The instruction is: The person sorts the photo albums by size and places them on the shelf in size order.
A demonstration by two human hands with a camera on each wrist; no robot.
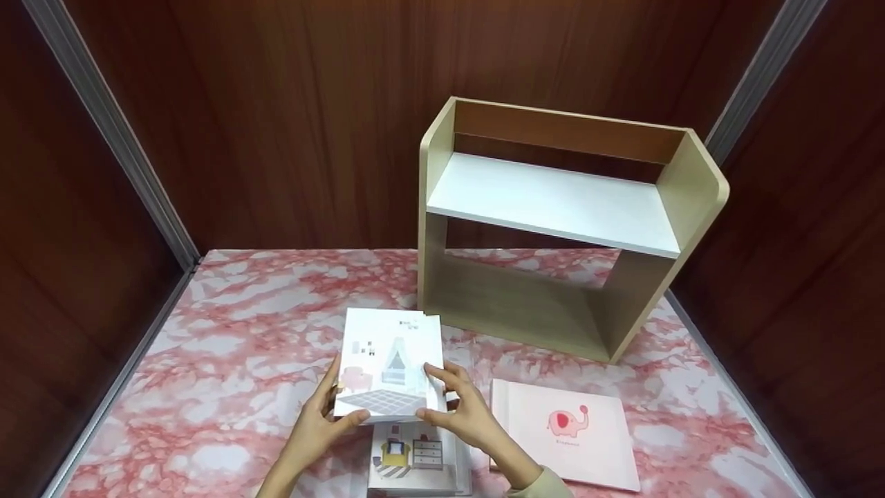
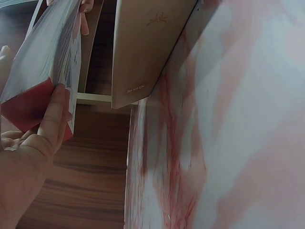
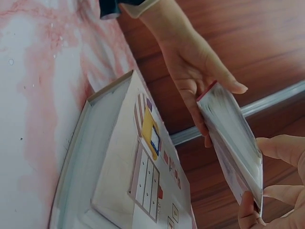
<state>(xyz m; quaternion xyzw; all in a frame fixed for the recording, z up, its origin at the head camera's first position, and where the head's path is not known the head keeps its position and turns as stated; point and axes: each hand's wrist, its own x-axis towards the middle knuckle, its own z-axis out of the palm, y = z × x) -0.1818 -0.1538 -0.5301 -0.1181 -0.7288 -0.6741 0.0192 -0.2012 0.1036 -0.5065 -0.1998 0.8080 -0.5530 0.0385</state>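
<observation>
A pile [image 1: 425, 456] of books lies nearest on the table [image 1: 228, 325], its top cover showing a yellow chair; how many it holds, I cannot tell. To its right the pink book [image 1: 598, 443] lies flat, its near left part behind the right forearm. Just above the pile and clear of it, the book [image 1: 387, 339] is held between two hands. The left hand [image 1: 314, 418] grips its near left corner, thumb on top, fingers beneath; the right hand [image 1: 467, 408] pinches its right side. Its long axis seems to run near to far. Beyond it, to the far right, the two-level shelf [image 1: 553, 200] stands angled; the right hand is the nearer to it. A wall [image 1: 290, 124] closes the far side.
</observation>
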